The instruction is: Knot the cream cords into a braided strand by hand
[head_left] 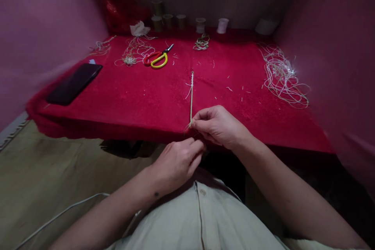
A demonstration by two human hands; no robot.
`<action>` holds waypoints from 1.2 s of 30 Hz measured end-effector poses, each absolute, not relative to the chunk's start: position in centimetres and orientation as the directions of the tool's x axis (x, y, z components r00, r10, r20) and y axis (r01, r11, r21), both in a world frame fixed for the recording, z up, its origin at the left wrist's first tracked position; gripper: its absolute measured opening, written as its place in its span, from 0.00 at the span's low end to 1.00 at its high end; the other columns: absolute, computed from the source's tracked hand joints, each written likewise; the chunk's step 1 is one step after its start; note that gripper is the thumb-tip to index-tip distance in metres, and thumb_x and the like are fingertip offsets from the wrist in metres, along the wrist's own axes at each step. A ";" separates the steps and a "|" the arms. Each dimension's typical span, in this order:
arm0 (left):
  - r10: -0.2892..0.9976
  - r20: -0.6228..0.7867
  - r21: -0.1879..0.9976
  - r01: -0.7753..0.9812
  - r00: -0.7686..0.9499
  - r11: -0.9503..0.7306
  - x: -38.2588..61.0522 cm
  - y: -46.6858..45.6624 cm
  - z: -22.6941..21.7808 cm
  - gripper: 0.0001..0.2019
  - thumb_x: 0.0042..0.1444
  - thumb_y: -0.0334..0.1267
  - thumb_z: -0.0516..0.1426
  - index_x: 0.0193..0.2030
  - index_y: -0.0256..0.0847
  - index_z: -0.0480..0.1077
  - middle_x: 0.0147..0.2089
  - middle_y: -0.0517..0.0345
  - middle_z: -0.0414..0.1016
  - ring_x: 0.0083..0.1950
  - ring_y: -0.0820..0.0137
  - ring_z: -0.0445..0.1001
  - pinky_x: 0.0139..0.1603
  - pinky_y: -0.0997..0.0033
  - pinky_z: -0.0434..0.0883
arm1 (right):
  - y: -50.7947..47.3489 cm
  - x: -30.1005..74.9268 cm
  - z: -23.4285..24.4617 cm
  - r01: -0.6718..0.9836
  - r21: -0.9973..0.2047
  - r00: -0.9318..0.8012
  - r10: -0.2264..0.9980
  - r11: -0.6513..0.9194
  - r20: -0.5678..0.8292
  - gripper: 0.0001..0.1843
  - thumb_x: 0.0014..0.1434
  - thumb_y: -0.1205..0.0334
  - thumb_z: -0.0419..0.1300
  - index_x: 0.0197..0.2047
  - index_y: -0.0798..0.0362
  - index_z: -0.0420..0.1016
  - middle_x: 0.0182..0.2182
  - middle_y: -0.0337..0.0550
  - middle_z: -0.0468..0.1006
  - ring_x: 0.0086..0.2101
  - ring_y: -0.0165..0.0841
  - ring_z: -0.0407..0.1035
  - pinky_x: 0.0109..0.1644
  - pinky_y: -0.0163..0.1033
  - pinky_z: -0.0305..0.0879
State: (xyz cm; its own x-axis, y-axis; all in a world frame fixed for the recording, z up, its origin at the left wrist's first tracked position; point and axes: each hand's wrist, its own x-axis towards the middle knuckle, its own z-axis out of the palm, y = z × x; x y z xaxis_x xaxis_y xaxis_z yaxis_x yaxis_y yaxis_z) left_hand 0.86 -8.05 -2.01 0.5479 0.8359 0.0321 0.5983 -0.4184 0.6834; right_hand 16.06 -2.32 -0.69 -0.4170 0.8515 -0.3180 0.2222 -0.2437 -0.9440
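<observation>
At the red table's point(131, 97) near edge, the right hand point(218, 125) pinches the braided cord's point(191, 93) lower end; the left hand point(178, 160), fingers pressed together, sits just below.

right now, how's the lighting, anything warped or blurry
Head view: dim, light pooling on the red tabletop; spools at the back sink into shadow; wide-lens distortion bows its front edge and the walls; the braided cord in the right hand looks sharp.

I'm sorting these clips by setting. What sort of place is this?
Probably a small home craft corner for cord work: a red-covered table with tangled cord, scissors and spools along the wall, and the right hand pinching a braided cord.
</observation>
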 end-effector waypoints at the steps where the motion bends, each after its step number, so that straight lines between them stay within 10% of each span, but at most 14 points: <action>1: 0.831 0.009 0.715 0.578 0.556 -0.394 0.4 -7.9 -1.5 0.06 0.57 0.32 0.52 0.30 0.39 0.68 0.31 0.57 0.71 0.32 0.72 0.70 0.33 0.74 0.66 | -2.3 16.1 -0.7 0.237 -0.943 -0.415 0.853 -0.234 -0.316 0.06 0.51 0.64 0.58 0.25 0.57 0.69 0.11 0.29 0.59 0.12 0.20 0.49 0.15 0.29 0.42; 5: 0.994 -0.068 0.887 0.462 0.086 0.021 -0.8 -7.0 0.5 0.07 0.58 0.39 0.54 0.41 0.40 0.68 0.23 0.62 0.70 0.19 0.76 0.66 0.19 0.78 0.63 | -2.3 16.1 -0.6 0.276 -0.943 -0.417 0.861 -0.186 -0.292 0.05 0.51 0.65 0.57 0.26 0.57 0.70 0.11 0.29 0.59 0.12 0.19 0.49 0.16 0.29 0.40; 10: 0.910 -0.361 0.932 0.053 0.206 0.357 0.1 -5.5 0.6 0.09 0.54 0.37 0.57 0.39 0.35 0.65 0.23 0.59 0.74 0.21 0.71 0.74 0.21 0.74 0.72 | -2.2 16.3 -0.4 0.274 -0.947 -0.440 0.853 -0.169 -0.279 0.07 0.52 0.63 0.58 0.26 0.57 0.69 0.11 0.30 0.60 0.12 0.19 0.50 0.16 0.29 0.41; 21: 0.907 -0.368 0.928 0.137 0.207 0.345 0.2 -4.4 0.3 0.04 0.51 0.32 0.58 0.29 0.37 0.64 0.19 0.67 0.67 0.13 0.80 0.64 0.13 0.81 0.63 | -2.4 15.8 -0.2 0.377 -0.906 -0.382 0.858 -0.193 -0.342 0.07 0.52 0.65 0.55 0.24 0.54 0.66 0.11 0.31 0.59 0.11 0.22 0.51 0.14 0.30 0.42; 36: 0.938 -0.319 0.932 0.227 0.137 0.284 1.1 -4.6 0.0 0.09 0.54 0.36 0.56 0.25 0.38 0.65 0.13 0.71 0.55 0.11 0.84 0.52 0.12 0.83 0.48 | -3.7 16.6 0.1 0.534 -0.835 -0.347 0.935 0.131 -0.075 0.08 0.52 0.70 0.54 0.24 0.56 0.70 0.18 0.36 0.66 0.21 0.25 0.58 0.26 0.32 0.51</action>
State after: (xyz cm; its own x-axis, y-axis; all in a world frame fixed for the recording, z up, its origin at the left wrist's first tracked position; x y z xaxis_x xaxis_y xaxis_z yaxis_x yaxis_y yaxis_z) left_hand 1.13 -4.58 0.04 0.1366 0.9378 -0.3190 0.2271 0.2838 0.9316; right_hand 16.61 -3.74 0.10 -0.3466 0.9350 -0.0752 0.5343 0.1309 -0.8351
